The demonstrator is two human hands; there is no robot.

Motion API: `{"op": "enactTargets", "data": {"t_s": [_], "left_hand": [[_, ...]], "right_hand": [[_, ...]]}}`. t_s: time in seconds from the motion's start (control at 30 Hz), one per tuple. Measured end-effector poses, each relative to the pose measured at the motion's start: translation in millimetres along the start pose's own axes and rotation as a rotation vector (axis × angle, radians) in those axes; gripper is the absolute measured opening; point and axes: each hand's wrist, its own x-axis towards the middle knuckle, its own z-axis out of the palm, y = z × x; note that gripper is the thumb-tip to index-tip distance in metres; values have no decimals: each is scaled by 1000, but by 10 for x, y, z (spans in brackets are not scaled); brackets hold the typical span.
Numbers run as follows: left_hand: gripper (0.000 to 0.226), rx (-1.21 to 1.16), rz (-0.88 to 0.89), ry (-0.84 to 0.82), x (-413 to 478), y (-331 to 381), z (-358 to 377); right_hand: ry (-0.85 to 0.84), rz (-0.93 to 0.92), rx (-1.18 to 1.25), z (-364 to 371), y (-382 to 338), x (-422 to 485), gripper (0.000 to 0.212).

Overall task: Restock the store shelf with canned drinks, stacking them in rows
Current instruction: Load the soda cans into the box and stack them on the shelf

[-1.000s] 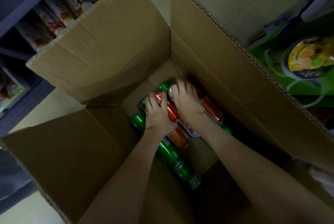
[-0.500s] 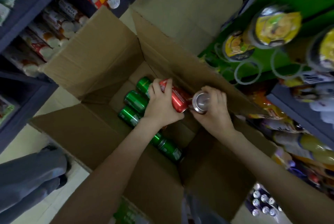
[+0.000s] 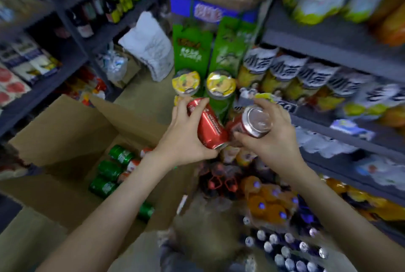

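Since half a second earlier, both hands had risen out of the open brown cardboard box (image 3: 65, 131) and were level with the dark grey metal shelf (image 3: 328, 37). Two red cans, one per hand. Left hand (image 3: 182, 142): fingers curled round a tilted red aluminium can with white lettering (image 3: 208, 127). Right hand (image 3: 274, 140): fingers wrapped round a second red can (image 3: 254, 122), silver top toward camera. Cans close together. Four green cans (image 3: 121, 154) lay in the box, possibly more; view blurred.
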Motion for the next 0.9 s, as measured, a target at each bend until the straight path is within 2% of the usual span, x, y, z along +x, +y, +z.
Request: {"op": "enactTargets", "data": {"t_s": [0.17, 0.27, 0.33, 0.43, 0.63, 0.9], "left_hand": [[116, -1, 236, 104, 377, 1405, -49], [114, -19, 391, 161, 596, 2125, -111], [112, -9, 488, 185, 732, 2539, -174], [109, 7, 644, 241, 898, 3049, -293], [113, 147, 848, 354, 1179, 3682, -563], [111, 313, 1016, 502, 1713, 4086, -974]], "right_hand": [[255, 75, 234, -1521, 84, -100, 70], [415, 57, 354, -2279, 84, -134, 73], [511, 14, 378, -2717, 69, -156, 70], [617, -41, 324, -3302, 47, -187, 56], [772, -129, 201, -4204, -102, -65, 54], [910, -142, 104, -4815, -109, 710, 59]]}}
